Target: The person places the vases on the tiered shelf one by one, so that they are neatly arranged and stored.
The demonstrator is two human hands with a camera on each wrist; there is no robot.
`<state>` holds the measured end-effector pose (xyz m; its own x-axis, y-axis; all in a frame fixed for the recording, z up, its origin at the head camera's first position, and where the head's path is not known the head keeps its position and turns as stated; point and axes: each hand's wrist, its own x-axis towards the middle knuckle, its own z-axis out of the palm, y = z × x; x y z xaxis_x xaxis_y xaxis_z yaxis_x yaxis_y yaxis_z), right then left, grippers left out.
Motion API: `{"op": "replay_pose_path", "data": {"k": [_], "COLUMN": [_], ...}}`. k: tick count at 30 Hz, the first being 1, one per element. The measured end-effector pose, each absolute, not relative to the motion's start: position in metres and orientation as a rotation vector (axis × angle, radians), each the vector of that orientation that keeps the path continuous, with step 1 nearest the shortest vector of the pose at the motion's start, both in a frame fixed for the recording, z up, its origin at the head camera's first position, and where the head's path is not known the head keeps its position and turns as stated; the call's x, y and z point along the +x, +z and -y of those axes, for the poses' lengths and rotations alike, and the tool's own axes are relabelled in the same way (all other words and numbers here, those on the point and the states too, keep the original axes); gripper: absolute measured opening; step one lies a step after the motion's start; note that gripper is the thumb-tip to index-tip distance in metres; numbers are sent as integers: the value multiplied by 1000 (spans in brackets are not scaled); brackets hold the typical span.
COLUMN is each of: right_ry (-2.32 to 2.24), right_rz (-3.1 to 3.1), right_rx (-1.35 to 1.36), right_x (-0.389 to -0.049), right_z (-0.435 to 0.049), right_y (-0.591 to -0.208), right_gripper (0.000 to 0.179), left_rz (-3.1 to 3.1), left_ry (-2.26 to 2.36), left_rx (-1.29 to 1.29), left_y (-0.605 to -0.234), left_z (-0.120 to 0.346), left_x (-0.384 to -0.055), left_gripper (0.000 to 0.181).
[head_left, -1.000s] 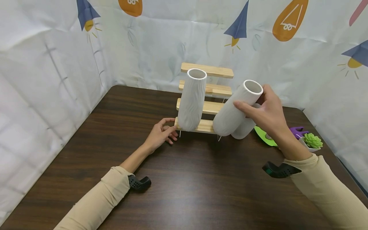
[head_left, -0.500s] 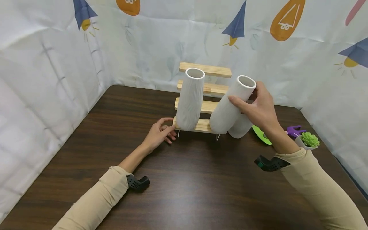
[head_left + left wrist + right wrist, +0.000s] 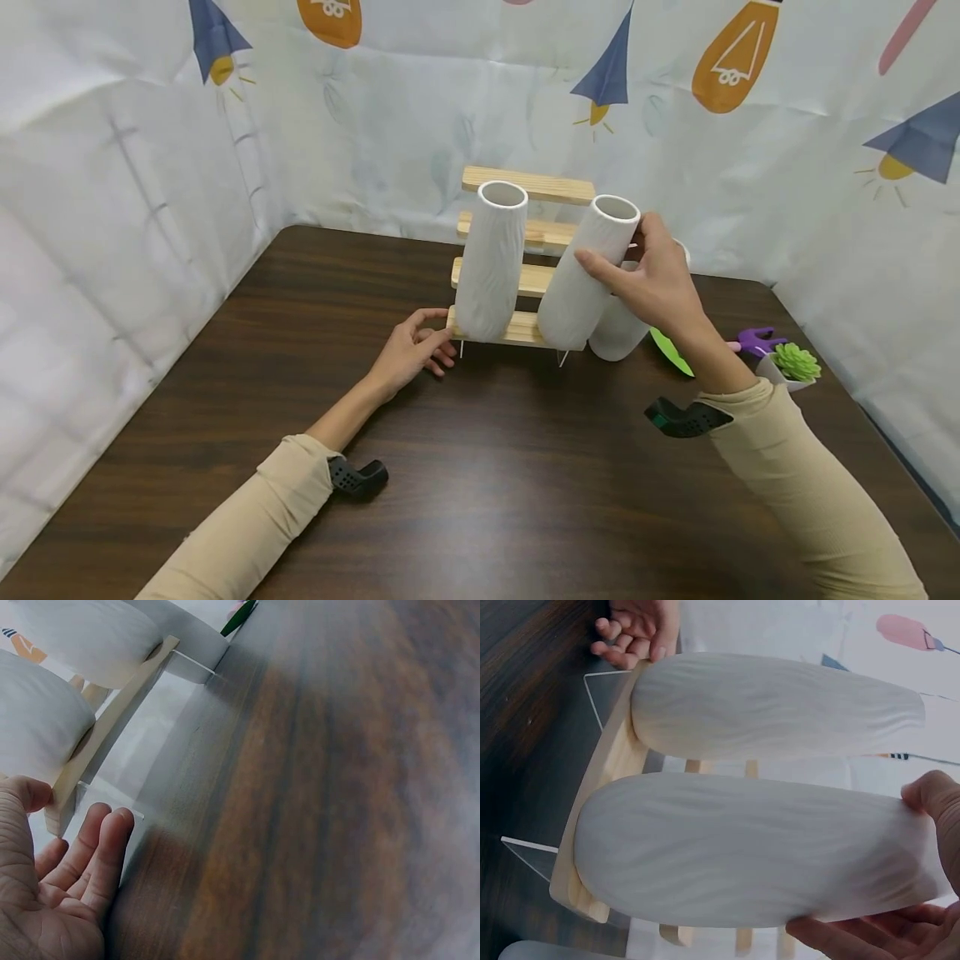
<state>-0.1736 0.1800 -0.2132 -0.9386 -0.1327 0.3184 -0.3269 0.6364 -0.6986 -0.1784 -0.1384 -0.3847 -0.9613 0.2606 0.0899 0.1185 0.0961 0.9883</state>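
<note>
My right hand grips the upper part of a white ribbed ceramic vase, thumb in front, other fingers behind. The vase leans right, its base on the lowest slat of a tiered wooden display stand. A matching vase stands on the left of the same slat. My left hand holds the left end of that slat between thumb and index finger; the other fingers hang loosely below it, as the left wrist view shows. A third white vase stands on the table behind my right hand, partly hidden.
To the right on the dark wooden table lie a green item, partly hidden by my arm, a purple fork-like tool and a small potted green succulent. Clear supports hold the slats. A printed white curtain hangs behind.
My right hand has moved left and tilted the gripped vase closer to upright on the slat. My left hand keeps its place at the stand's end. The view has shifted slightly.
</note>
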Motion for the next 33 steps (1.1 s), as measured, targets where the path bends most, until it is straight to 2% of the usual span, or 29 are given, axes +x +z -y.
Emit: {"op": "replay_pose_path", "data": {"k": [27, 33], "right_ry": [1207, 1168], "right_rz": [2625, 2634], "right_rx": [405, 422], "right_x": [-172, -165], "right_z": [-181, -187], "right_y": [-223, -229], "right_gripper": [73, 68], "left_rz": [-2232, -2228], "left_ry": [2004, 2015], "left_rx": [382, 379], "left_y": [-387, -386], "left_z": [140, 138], "left_x": [-179, -179], "left_gripper": [47, 45]}}
